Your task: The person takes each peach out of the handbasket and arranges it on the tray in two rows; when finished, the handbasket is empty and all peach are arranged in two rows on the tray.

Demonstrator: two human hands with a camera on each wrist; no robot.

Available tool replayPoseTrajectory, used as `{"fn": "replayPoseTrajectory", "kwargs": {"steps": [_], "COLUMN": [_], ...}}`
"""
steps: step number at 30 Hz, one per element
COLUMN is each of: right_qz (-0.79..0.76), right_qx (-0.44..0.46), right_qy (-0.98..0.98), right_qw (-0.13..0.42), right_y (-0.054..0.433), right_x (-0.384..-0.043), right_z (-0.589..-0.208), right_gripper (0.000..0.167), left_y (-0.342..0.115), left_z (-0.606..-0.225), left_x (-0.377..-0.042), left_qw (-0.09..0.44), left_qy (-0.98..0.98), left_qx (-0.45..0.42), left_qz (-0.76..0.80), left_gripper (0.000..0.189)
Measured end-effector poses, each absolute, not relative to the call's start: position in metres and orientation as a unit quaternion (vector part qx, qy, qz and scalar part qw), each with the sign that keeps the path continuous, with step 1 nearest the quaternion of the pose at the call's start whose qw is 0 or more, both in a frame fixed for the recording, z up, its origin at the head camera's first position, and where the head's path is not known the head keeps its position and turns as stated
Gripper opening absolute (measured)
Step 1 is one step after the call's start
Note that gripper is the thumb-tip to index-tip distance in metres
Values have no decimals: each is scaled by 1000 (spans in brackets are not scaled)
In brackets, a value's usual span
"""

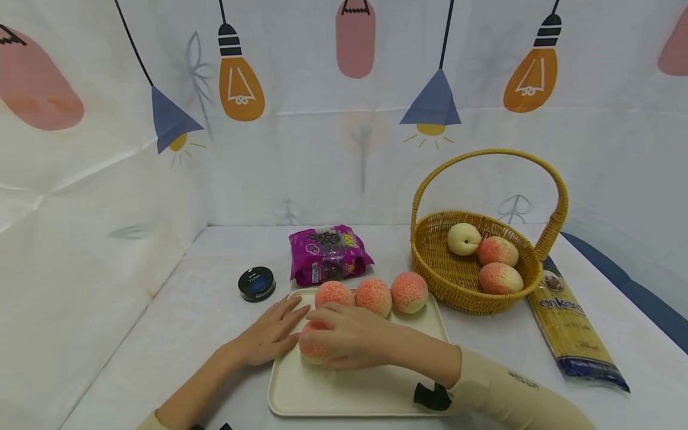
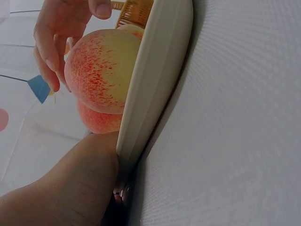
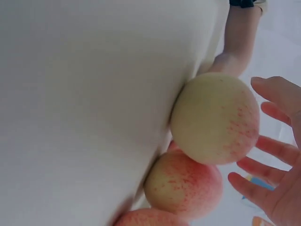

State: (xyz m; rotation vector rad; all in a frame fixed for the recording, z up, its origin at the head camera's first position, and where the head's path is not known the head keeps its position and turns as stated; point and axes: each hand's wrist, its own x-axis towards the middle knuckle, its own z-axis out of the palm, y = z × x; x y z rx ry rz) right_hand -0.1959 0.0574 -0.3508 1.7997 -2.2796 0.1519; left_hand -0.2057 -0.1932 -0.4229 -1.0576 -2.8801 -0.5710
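A peach point(image 1: 313, 351) sits on the left part of the cream tray point(image 1: 355, 397). My right hand point(image 1: 357, 337) is over it; in the right wrist view its spread fingers point(image 3: 275, 150) stand loosely around the peach point(image 3: 211, 117), not closed on it. At the tray's left edge rests my left hand point(image 1: 266, 335), fingers stretched toward the back corner. Its thumb side lies against the rim in the left wrist view. Three more peaches, a left one point(image 1: 333, 292), a middle one point(image 1: 373, 296) and a right one point(image 1: 410, 292), line the tray's back edge.
A wicker basket point(image 1: 451, 283) with a tall handle holds three peaches at the back right. Beside it lies a pasta packet point(image 1: 575, 328). Behind the tray are a purple snack bag point(image 1: 328, 254) and a black tuna tin point(image 1: 257, 283). A printed sheet point(image 1: 322, 167) hangs behind.
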Motion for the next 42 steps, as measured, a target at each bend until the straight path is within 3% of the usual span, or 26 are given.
{"fn": "replayPoseTrajectory", "kwargs": {"steps": [11,19,37,42], "right_qz": [105,145,190,200], "right_qx": [571,546,466,427], "right_qy": [-793,-792,-828,-846], "right_qw": [183,231,247,249], "right_y": [92,128,197,210], "right_x": [-211,-222,-227,-226], "right_z": [-335,-334,-344,-347], "right_gripper": [27,36,39,32], "left_y": [-196,-196,-194,-194], "left_z": [-425,-424,-427,-427], "left_x": [-204,-202,-207,-207], "left_qw": [19,25,15,8], "left_qy": [-921,-919,-923,-925], "left_qx": [-338,-340,-334,-330], "left_qz": [-190,-196,-188,-189], "left_gripper": [54,54,55,55]}}
